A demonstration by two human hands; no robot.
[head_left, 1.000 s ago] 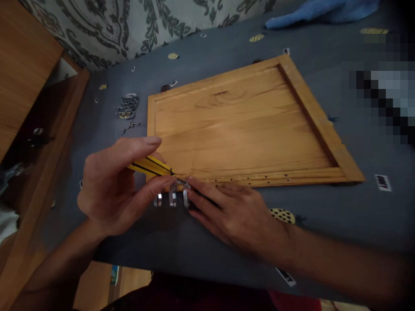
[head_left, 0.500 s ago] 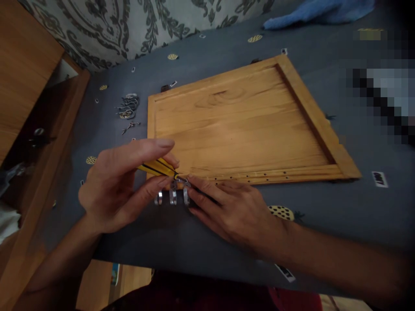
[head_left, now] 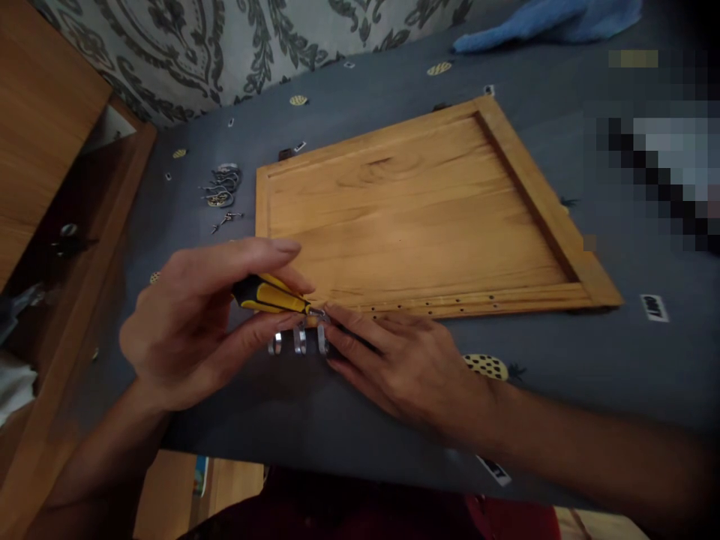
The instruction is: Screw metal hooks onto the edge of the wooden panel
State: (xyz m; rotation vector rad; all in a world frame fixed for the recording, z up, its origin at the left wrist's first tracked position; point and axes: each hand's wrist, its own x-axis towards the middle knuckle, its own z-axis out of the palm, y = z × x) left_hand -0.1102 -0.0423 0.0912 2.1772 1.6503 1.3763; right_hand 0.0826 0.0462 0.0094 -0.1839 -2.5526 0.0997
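Observation:
My left hand is closed around a yellow and black screwdriver, its index finger stretched out above the handle. The screwdriver's tip points right, to the near left edge of a framed wooden panel. Along that edge hang shiny curved metal hooks. My right hand lies against the same edge, fingers pressed together beside the screwdriver tip and the rightmost hook. Its thumb and what it pinches are hidden. Small dark holes run along the panel's near rail.
A pile of metal hooks and a few small screws lie left of the panel. A blue cloth rests at the back of the grey patterned tablecloth. A wooden cabinet borders the left side.
The screwdriver handle has rolled in my left hand, showing more of its black part. My left hand has shifted slightly left. My right hand stays in place.

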